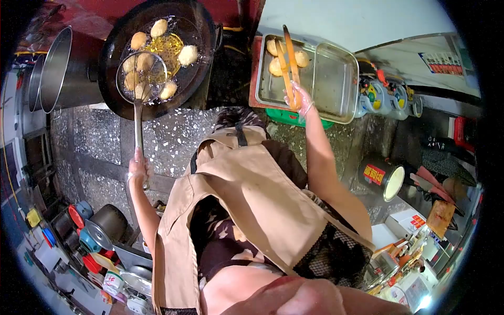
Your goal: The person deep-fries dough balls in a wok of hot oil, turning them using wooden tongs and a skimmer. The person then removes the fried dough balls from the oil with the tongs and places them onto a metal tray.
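Note:
My left hand (138,167), in a clear glove, is closed round the long handle of a wire skimmer (138,116). Its round mesh head lies over the wok (110,68), above several pale golden fried balls (144,62). More balls, such as a paler one (187,55), float in the bubbling oil (167,48) around it. On the other side, my right hand (298,98), gloved too, grips brown wooden tongs (285,68). The tongs reach over the left part of a metal tray (336,79), where fried balls (275,66) lie beside and under their arms.
Left of the wok stands a tall metal pot (71,71). A green container (299,118) shows beneath the tray. Gas regulators (380,97) sit right of the tray. A dark bucket with a red label (382,177) and bowls and pots (107,223) stand lower down.

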`<action>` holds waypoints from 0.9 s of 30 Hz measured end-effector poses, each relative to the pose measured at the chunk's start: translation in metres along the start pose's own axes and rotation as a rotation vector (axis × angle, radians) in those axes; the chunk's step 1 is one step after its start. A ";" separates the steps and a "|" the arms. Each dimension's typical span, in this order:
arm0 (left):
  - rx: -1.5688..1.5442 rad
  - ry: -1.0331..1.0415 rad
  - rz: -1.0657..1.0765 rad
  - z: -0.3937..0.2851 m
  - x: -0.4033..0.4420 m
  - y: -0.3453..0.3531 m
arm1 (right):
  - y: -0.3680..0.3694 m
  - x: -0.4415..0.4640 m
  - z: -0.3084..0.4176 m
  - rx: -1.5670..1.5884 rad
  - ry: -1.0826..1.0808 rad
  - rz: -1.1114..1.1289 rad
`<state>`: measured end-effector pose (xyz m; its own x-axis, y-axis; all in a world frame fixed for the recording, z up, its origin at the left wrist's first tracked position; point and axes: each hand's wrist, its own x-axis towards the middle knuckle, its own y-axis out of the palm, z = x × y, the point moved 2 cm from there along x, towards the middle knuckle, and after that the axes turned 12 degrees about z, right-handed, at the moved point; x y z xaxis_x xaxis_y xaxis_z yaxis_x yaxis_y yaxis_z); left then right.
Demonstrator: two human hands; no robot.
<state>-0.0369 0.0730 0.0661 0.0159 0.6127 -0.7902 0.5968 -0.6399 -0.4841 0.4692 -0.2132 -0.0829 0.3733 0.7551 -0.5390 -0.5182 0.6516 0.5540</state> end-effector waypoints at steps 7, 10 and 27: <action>0.029 -0.012 -0.027 0.014 0.016 -0.005 | -0.016 0.007 0.029 -0.209 0.212 -0.110; 0.040 -0.045 -0.019 0.013 0.016 -0.006 | -0.029 0.011 0.026 -0.221 0.223 -0.109; 0.034 -0.036 0.010 0.017 0.017 -0.007 | -0.028 0.015 0.037 -0.262 0.196 -0.076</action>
<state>-0.0546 0.0801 0.0498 -0.0071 0.5893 -0.8079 0.5690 -0.6620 -0.4878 0.5178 -0.2170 -0.0826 0.2765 0.6597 -0.6988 -0.6844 0.6457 0.3387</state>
